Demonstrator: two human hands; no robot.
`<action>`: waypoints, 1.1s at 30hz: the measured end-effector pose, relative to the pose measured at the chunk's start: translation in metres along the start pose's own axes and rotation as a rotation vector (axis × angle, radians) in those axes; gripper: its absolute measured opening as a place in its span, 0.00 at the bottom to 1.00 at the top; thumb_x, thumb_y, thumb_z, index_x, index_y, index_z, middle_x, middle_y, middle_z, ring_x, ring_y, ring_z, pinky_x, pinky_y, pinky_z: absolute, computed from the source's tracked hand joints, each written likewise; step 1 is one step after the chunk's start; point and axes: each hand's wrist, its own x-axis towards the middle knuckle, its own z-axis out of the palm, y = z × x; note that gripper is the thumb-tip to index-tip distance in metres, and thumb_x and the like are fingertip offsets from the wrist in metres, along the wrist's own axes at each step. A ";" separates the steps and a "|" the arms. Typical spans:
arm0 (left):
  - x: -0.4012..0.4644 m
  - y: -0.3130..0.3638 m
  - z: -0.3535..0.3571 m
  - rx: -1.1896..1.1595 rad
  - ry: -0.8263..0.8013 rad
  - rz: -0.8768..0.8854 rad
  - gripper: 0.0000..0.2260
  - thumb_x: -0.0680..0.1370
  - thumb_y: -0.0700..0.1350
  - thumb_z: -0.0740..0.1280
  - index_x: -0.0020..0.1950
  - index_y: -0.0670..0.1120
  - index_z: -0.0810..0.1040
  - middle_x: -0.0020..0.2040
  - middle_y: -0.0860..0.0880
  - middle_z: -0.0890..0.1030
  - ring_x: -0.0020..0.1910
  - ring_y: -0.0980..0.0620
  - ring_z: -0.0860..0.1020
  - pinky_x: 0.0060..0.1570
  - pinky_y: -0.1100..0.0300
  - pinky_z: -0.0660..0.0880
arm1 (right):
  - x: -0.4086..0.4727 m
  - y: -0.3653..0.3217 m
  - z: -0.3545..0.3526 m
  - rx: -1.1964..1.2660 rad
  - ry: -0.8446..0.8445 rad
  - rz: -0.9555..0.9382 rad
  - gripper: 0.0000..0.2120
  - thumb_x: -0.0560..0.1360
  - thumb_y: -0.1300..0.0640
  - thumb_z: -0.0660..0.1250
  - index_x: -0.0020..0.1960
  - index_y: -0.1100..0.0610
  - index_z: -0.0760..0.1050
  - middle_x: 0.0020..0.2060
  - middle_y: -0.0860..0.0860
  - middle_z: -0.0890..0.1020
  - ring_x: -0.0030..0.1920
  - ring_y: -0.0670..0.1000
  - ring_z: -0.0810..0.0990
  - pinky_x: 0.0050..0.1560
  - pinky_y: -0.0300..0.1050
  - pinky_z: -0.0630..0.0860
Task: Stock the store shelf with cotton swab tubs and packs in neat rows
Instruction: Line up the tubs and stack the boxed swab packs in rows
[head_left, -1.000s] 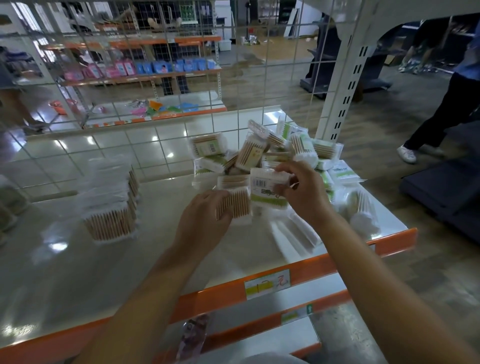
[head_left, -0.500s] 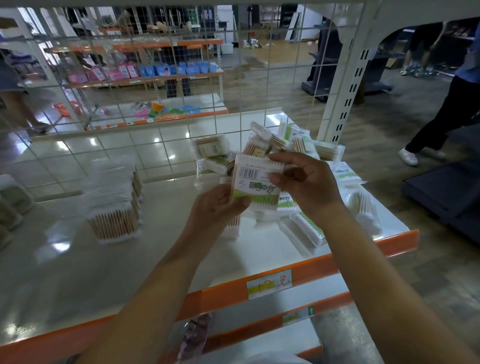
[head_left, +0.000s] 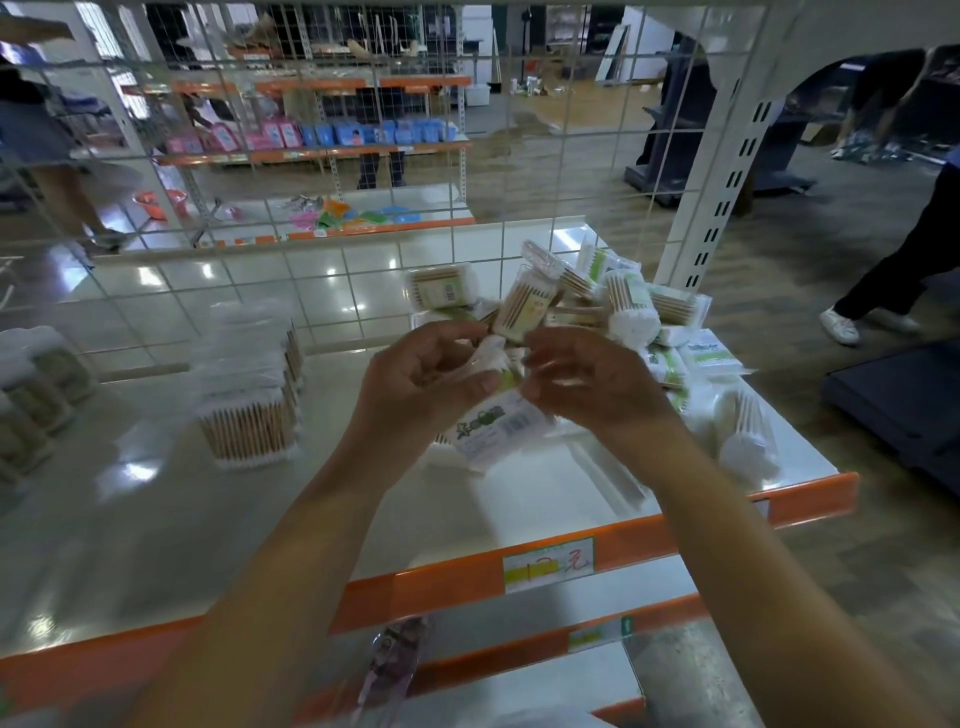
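On the shelf (head_left: 156, 519) to your left stand clear tubs of cotton swabs (head_left: 249, 415) in a row running back toward the wire grid (head_left: 363, 156), wooden sticks upright with white tips at top and bottom. At the far left edge are more swab tubs (head_left: 36, 395), blurred. To your right a loose heap of swab packs (head_left: 597, 306) lies jumbled, some flat, some tilted, filling the shelf's right end; a bagged bundle (head_left: 748, 436) lies near the orange front rail (head_left: 623, 551).

Both your hands are raised together above the shelf, just in front of the heap. Your left hand (head_left: 421, 384) has its fingers curled round a white-and-green swab pack (head_left: 493, 426), thumb on top; the pack slants down to the right beneath both palms. Your right hand (head_left: 592, 384) curls over from the other side, fingertips meeting the left hand's grip at the pack's upper end. Motion blur hides exactly what the right fingers pinch.
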 end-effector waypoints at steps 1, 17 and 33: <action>-0.001 0.001 0.000 0.001 -0.012 0.002 0.16 0.66 0.36 0.73 0.49 0.52 0.79 0.40 0.55 0.84 0.40 0.57 0.82 0.35 0.65 0.76 | -0.002 0.002 0.004 0.006 -0.038 0.006 0.17 0.67 0.60 0.75 0.51 0.47 0.77 0.44 0.48 0.82 0.46 0.46 0.81 0.49 0.44 0.78; -0.017 -0.009 0.006 -0.197 0.053 -0.199 0.13 0.66 0.41 0.70 0.50 0.46 0.80 0.47 0.46 0.84 0.47 0.46 0.81 0.43 0.53 0.78 | -0.011 0.007 0.017 0.351 0.149 -0.048 0.19 0.67 0.66 0.71 0.55 0.54 0.73 0.40 0.51 0.85 0.42 0.51 0.82 0.43 0.47 0.80; -0.041 0.004 -0.022 0.016 0.126 -0.088 0.16 0.69 0.32 0.70 0.41 0.54 0.83 0.37 0.55 0.82 0.40 0.53 0.79 0.45 0.61 0.76 | -0.012 0.002 0.061 0.195 0.168 -0.030 0.07 0.77 0.59 0.63 0.47 0.61 0.79 0.37 0.55 0.82 0.38 0.50 0.82 0.41 0.45 0.80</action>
